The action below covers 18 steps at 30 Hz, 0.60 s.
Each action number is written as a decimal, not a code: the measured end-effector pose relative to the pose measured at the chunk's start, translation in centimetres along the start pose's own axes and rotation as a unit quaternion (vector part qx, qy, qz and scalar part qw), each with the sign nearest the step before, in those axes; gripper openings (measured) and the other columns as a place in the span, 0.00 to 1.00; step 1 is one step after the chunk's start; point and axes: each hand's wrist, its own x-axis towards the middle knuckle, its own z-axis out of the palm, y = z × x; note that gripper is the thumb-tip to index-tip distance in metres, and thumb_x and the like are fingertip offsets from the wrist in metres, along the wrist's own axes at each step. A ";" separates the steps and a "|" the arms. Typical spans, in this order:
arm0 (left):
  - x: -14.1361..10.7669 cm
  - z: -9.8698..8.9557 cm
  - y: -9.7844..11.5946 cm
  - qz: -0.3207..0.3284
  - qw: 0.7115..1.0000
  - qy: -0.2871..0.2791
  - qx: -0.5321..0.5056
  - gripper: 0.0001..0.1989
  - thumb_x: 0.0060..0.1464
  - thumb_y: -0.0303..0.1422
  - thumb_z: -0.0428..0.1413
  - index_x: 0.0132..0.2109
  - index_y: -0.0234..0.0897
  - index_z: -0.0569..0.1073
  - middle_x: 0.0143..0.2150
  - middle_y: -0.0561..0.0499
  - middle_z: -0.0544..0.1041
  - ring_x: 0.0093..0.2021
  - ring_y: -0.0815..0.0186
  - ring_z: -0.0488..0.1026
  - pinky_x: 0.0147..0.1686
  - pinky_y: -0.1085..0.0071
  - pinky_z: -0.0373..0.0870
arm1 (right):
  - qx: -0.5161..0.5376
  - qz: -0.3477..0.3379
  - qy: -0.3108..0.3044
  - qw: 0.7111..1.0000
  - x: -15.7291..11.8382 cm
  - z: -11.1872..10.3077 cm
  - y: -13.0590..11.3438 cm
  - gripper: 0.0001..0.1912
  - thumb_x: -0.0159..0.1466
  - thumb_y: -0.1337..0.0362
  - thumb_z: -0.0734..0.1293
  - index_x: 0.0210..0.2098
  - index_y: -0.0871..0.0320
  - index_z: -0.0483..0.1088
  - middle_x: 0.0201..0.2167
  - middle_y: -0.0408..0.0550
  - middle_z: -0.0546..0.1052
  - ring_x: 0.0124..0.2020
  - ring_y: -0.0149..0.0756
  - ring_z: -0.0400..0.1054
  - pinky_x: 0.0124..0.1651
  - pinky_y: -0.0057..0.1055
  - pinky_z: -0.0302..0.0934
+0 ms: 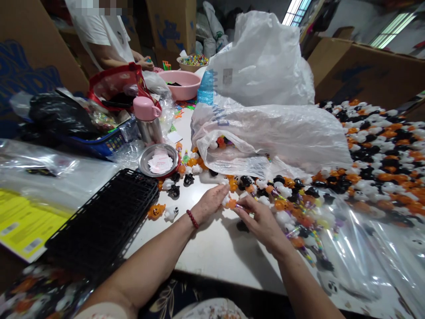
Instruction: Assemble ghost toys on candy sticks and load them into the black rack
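Observation:
Both of my hands meet over the white table [206, 252]. My right hand [260, 217] pinches a thin purple tube topped by an orange pumpkin figure [231, 203]. My left hand [210, 204], with a red bead bracelet [192, 219] at its wrist, is closed beside the pumpkin; a small white piece shows at its fingertips, mostly hidden. Colourful candy-like tubes with figure tops [303, 217] lie right of my right hand. Loose near my left hand are a pumpkin figure [156, 211], a white ghost figure [171, 213] and a black figure [174, 191].
A large plastic bag [275, 128] lies ahead, with heaped figures [388, 146] to its right. Left are a black plastic crate [106, 217], a metal bowl of paper slips [142, 165], a pink-lidded flask [148, 122] and a blue basket [99, 144]. Another person [102, 40] stands beyond the table.

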 end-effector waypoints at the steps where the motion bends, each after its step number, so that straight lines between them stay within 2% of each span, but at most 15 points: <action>1: -0.1 0.0 0.1 0.001 1.000 -0.008 0.006 0.27 0.57 0.58 0.49 0.33 0.37 0.66 0.22 0.59 0.61 0.19 0.75 0.53 0.20 0.74 0.50 | 0.025 0.010 -0.003 1.000 0.0 -0.3 0.0 0.10 0.67 0.56 0.63 0.40 0.56 0.70 0.36 0.46 0.77 0.37 0.36 0.70 0.40 0.31 0.62; 5: -0.2 0.2 0.4 0.004 0.999 -0.029 0.023 0.26 0.57 0.58 0.48 0.34 0.37 0.65 0.24 0.58 0.61 0.21 0.75 0.52 0.22 0.75 0.51 | 0.122 0.054 -0.010 0.991 0.1 -0.5 0.3 0.16 0.64 0.53 0.67 0.46 0.55 0.70 0.42 0.48 0.77 0.43 0.38 0.70 0.46 0.32 0.64; 9: -0.3 0.1 0.7 0.001 0.998 -0.025 0.049 0.26 0.57 0.58 0.48 0.33 0.37 0.64 0.24 0.59 0.60 0.23 0.74 0.54 0.23 0.74 0.52 | 0.188 0.100 -0.039 0.976 0.2 -0.6 0.4 0.15 0.63 0.52 0.68 0.41 0.56 0.74 0.37 0.45 0.77 0.37 0.35 0.70 0.40 0.30 0.64; 13: -0.3 0.1 0.6 -0.005 0.997 -0.021 0.069 0.26 0.57 0.58 0.48 0.34 0.38 0.63 0.24 0.59 0.61 0.23 0.74 0.54 0.23 0.75 0.52 | 0.201 0.121 -0.046 0.971 0.6 -1.0 -0.1 0.14 0.61 0.52 0.69 0.37 0.57 0.76 0.30 0.43 0.76 0.31 0.32 0.67 0.35 0.28 0.62; 15: -0.3 0.2 0.4 -0.005 0.997 -0.021 0.071 0.26 0.57 0.59 0.47 0.34 0.37 0.64 0.24 0.58 0.61 0.23 0.73 0.55 0.23 0.75 0.52 | 0.208 0.130 -0.044 0.968 0.8 -0.6 -0.1 0.15 0.61 0.52 0.70 0.36 0.58 0.75 0.29 0.42 0.75 0.29 0.31 0.66 0.33 0.27 0.61; 18: -0.4 0.7 -0.1 -0.018 0.997 -0.007 0.070 0.27 0.56 0.59 0.47 0.32 0.37 0.64 0.23 0.58 0.61 0.22 0.73 0.55 0.23 0.75 0.52 | 0.213 0.132 -0.026 0.968 0.7 1.1 0.4 0.16 0.61 0.50 0.69 0.34 0.58 0.74 0.28 0.43 0.74 0.28 0.31 0.65 0.31 0.28 0.61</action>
